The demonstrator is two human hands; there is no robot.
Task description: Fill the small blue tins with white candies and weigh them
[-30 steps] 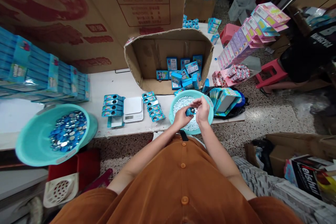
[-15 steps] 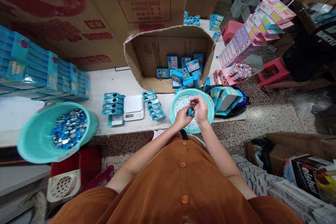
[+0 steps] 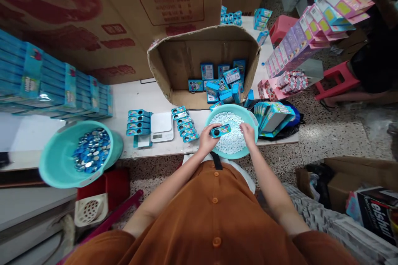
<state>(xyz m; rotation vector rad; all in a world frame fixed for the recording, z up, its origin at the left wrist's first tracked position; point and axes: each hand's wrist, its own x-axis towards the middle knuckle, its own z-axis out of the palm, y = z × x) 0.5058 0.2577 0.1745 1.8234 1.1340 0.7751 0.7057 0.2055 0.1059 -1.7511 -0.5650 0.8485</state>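
Note:
My left hand grips a small blue box with a dark round hole in its face. The box is tilted over a turquoise basin of small white pellets. At the basin's right side, my right hand has its fingers curled in at the pellets; anything between the fingertips is too small to make out. Left of the basin lies a row of similar blue boxes with round holes. Beyond the basin, a cut-open carton lies on its side with several blue boxes inside.
A white scale stands beside another stack of blue boxes. At far left, a turquoise basin holds blue and silver pieces. Flat blue cartons lean at the right, below stacked pink boxes. A person sits near a pink stool.
My hands have moved apart. My right hand has gone from above the small box to the basin's right side. The box in my left hand now shows lengthwise. The view has shifted slightly.

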